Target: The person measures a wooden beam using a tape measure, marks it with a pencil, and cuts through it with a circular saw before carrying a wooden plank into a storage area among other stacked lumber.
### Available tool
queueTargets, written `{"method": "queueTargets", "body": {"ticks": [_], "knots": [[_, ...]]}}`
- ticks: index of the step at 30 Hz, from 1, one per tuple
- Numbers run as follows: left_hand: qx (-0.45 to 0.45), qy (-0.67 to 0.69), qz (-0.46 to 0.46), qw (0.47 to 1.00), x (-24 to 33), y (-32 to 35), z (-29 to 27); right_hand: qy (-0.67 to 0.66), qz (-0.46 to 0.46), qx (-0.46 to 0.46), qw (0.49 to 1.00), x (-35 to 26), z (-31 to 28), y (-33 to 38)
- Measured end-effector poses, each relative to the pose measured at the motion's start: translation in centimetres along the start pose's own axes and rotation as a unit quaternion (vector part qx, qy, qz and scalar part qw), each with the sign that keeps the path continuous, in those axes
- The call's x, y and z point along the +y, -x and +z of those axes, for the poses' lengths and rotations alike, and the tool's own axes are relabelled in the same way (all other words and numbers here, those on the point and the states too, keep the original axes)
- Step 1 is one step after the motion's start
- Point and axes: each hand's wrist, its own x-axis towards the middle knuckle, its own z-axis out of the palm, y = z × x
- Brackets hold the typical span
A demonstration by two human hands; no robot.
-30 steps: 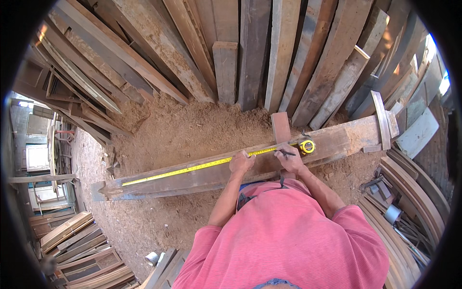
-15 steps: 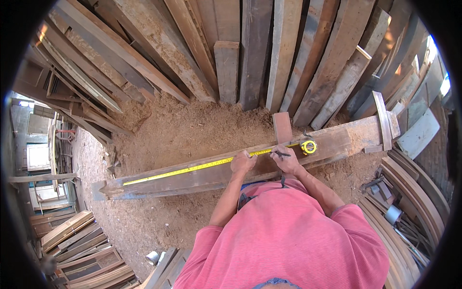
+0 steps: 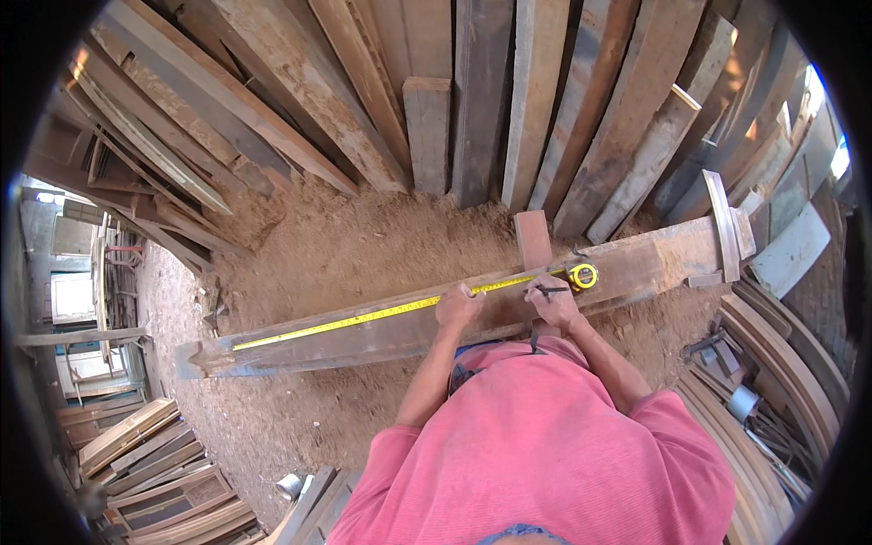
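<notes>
Curled fingers of the left hand (image 3: 459,309) meet the yellow tape blade (image 3: 354,319), which stretches leftward from them along the wooden plank (image 3: 627,268); from where I stand I can't tell whether they pinch it. Fingers of the right hand (image 3: 552,304) pinch a dark pen (image 3: 559,290) just below the blade, with the round tape case (image 3: 582,276) lying just to their right.

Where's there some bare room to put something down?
The sawdust-covered ground has free patches: one between the long beam and the leaning boards, another between the beam, the wood stack at lower left and the person's left arm. It's crowded mid-beam: left hand on the tape measure, right hand holding a dark pen-like tool.
</notes>
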Motion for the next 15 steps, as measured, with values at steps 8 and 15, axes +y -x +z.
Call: {"method": "queueTargets", "body": {"ticks": [8, 15], "knots": [[-0.03, 0.007, -0.014, 0.999, 1.0, 0.5, -0.7, -0.024, 0.057, 0.037, 0.997, 0.7, -1.8, 1.9], [-0.005, 0.007, 0.0, 1.0, -0.3, -0.3, 0.2, -0.009, 0.05, 0.054, 0.997, 0.5, -1.2, 1.4]]}}
